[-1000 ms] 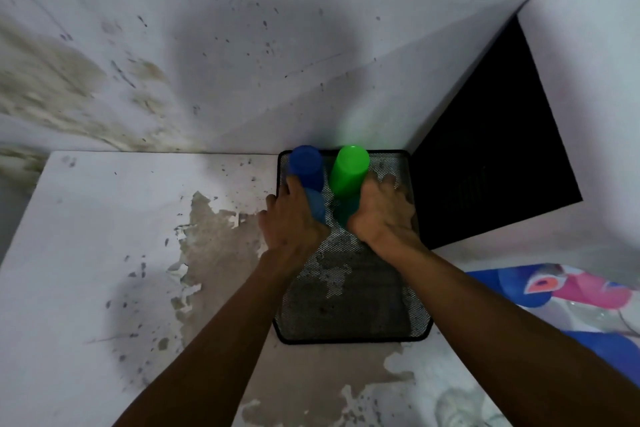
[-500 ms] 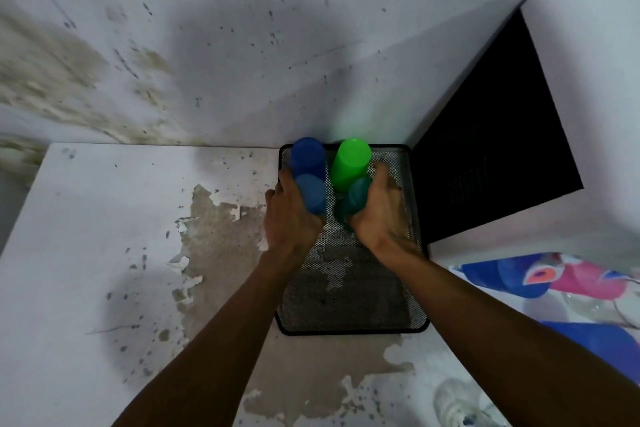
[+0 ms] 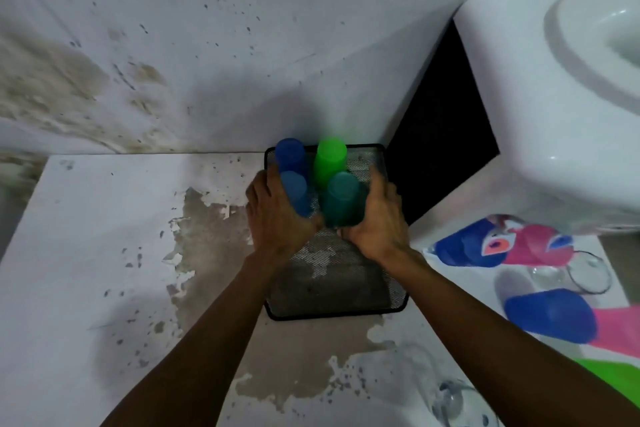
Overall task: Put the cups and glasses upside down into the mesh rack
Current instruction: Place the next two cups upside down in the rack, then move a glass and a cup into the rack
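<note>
Already the mesh rack (image 3: 332, 302), which sits on the bench against the back wall, holds four cups, all base-up and crowded at its far end: a blue cup (image 3: 290, 155) in the far left corner, a green cup (image 3: 329, 159) beside it, and in front of these a second blue cup (image 3: 297, 194) and a teal cup (image 3: 343, 199). The left hand (image 3: 277, 218) is wrapped around the nearer blue cup, and the right hand (image 3: 377, 218) is wrapped around the teal cup, each apparently setting its cup down on the mesh. My worry is the crowding: the four stand touching or nearly so, and a careless release or a knuckle brushing the back pair could tip one over. Toward the bench's right edge more wait on their sides: two blue cups, at least one pink one, something green at the corner, and what look like two clear glasses (image 3: 588, 272), hard to count through the blur.
</note>
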